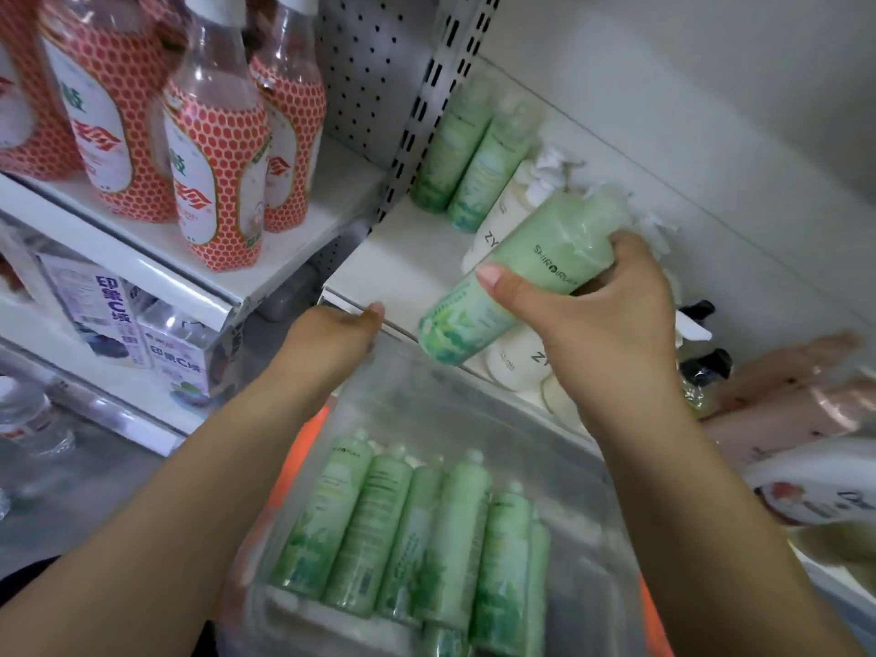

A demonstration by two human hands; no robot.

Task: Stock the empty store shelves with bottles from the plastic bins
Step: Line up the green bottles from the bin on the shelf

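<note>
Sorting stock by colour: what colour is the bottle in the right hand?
Pale green bottle, leaf print near its base; head view.

Soft, even indoor light, faint shadows, bowed wide-angle edges (pink bottles [796, 386] at right smeared), green bottle [531, 272] slightly blurred.

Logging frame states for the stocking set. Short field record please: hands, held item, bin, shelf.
right hand: grips green bottle, tilted over the shelf
left hand: holds rim of plastic bin
bin contents: more green bottles, lying side by side
shelf: two upright green bottles at back, white pump bottles beside them
neighbouring shelf: red-patterned bottles, upright
</note>
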